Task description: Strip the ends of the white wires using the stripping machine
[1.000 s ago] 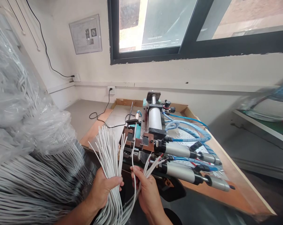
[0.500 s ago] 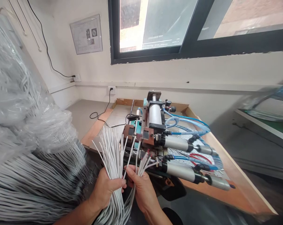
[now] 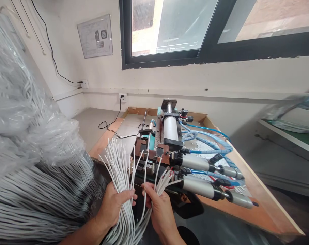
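A thick bundle of white cables [image 3: 120, 170] stands fanned out in my left hand [image 3: 114, 202], the thumb pressed across its front. My right hand [image 3: 160, 206] is closed around a smaller bunch of cables [image 3: 164, 182], some ends showing reddish tips. Between its thumb and forefinger a single cable [image 3: 145, 177] runs upward, its end at the brown jaws of a pneumatic machine [image 3: 154, 153]. Whether the jaws grip that end cannot be made out. Below the hands, the lower lengths of both bunches run together.
Silver air cylinders [image 3: 197, 189] and blue hoses [image 3: 210, 149] extend to the machine's right, within a wood-edged bench [image 3: 274, 217]. White scraps lie behind them. At left hang more grey-white cables [image 3: 42, 197], partly wrapped in clear plastic [image 3: 36, 129]. A black power cord [image 3: 113, 127] crosses the bench top.
Half a second ago the right hand was close to the left, with cable ends below the jaws. It has since moved slightly right, and a single cable now reaches the jaws.
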Action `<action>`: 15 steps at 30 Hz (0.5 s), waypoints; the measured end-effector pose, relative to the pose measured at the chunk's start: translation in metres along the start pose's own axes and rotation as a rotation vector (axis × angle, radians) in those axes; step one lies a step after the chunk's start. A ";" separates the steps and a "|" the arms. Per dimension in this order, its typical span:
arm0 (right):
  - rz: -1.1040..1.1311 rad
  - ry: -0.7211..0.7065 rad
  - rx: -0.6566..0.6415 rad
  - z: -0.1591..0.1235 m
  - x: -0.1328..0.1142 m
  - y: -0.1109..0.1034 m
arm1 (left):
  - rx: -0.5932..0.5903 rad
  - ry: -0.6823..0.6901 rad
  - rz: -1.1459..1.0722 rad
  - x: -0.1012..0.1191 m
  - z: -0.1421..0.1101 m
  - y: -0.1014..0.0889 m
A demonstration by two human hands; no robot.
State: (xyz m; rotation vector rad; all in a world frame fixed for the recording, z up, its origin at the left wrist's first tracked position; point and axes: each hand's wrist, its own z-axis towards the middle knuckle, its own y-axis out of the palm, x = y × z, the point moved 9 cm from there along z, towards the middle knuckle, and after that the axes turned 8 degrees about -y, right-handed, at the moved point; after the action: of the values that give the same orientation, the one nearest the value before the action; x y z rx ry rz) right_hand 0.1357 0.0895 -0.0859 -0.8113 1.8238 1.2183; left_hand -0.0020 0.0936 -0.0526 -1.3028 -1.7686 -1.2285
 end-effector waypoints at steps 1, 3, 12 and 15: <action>0.001 0.004 0.003 0.000 0.000 0.000 | 0.002 -0.004 -0.002 0.000 0.000 0.000; 0.010 0.012 -0.008 0.002 0.000 0.001 | 0.007 -0.015 -0.012 -0.001 0.000 0.000; 0.054 0.075 -0.289 0.000 0.005 0.032 | -0.072 0.005 0.007 0.001 -0.003 0.009; 0.007 -0.055 -0.162 -0.003 -0.003 0.019 | -0.079 0.023 0.015 0.003 -0.003 0.008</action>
State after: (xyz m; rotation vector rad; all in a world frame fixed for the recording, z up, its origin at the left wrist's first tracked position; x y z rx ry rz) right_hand 0.1208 0.0935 -0.0742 -0.8522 1.7018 1.3932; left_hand 0.0047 0.0929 -0.0464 -1.3386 -1.7068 -1.3117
